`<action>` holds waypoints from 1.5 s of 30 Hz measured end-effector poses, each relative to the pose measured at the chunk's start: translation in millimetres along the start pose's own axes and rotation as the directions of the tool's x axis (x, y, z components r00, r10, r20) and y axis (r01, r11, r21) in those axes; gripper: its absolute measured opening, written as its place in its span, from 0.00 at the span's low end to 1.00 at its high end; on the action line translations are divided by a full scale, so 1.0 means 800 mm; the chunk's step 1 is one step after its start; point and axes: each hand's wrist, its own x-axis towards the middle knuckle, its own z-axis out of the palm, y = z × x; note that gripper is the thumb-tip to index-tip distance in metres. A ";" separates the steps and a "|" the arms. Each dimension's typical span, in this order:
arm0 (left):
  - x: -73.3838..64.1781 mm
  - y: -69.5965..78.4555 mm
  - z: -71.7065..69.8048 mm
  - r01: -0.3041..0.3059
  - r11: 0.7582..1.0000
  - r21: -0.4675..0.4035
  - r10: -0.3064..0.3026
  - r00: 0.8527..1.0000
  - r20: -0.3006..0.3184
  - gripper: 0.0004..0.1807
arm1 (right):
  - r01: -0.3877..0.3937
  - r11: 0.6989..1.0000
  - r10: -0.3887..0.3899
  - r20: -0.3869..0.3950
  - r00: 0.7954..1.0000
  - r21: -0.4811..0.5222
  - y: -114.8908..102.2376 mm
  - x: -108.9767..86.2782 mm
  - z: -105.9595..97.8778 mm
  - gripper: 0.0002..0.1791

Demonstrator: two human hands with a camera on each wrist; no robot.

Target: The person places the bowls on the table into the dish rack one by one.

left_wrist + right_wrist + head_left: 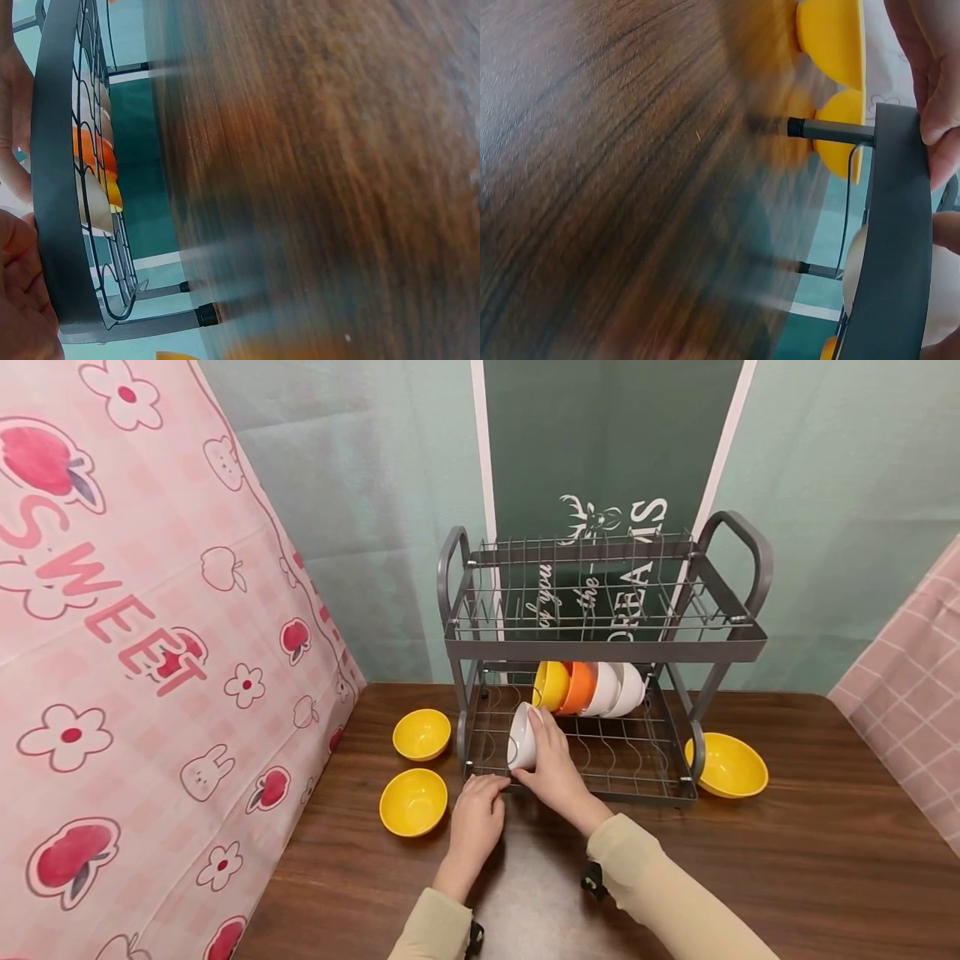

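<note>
A white bowl (pixel 522 739) stands tilted on its side at the front left of the lower tier of a dark grey two-tier dish rack (pixel 606 651). My right hand (pixel 553 764) grips this bowl, thumb low at its front and fingers over its far side. My left hand (pixel 477 814) rests on the rack's front left edge; in the left wrist view its fingers (pixel 26 289) lie against the dark front bar. Behind the held bowl, a yellow bowl (pixel 551 686), an orange bowl (pixel 579 687) and two white bowls (pixel 627 691) stand on edge in a row.
Two yellow bowls, a farther one (pixel 422 734) and a nearer one (pixel 413 802), sit upright on the wooden table (pixel 810 860) left of the rack. Another yellow bowl (pixel 729 767) is by its right leg. The upper tier (pixel 585 589) overhangs the back row. Printed cloths hang around the table.
</note>
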 end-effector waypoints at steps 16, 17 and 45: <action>0.000 -0.003 0.006 -0.069 0.997 0.019 0.070 0.993 -0.094 0.13 | -0.035 0.998 0.044 -0.163 0.986 0.058 0.016 -0.039 -0.058 0.47; 0.000 -0.003 0.006 -0.069 0.997 0.018 0.071 0.993 -0.095 0.13 | -0.029 0.998 0.038 -0.186 0.982 0.052 0.018 -0.041 -0.064 0.46; -0.002 -0.004 0.005 0.017 1.000 -0.009 -0.016 1.000 0.009 0.14 | -0.572 0.756 0.650 -0.468 0.599 0.317 0.161 -0.130 -0.202 0.43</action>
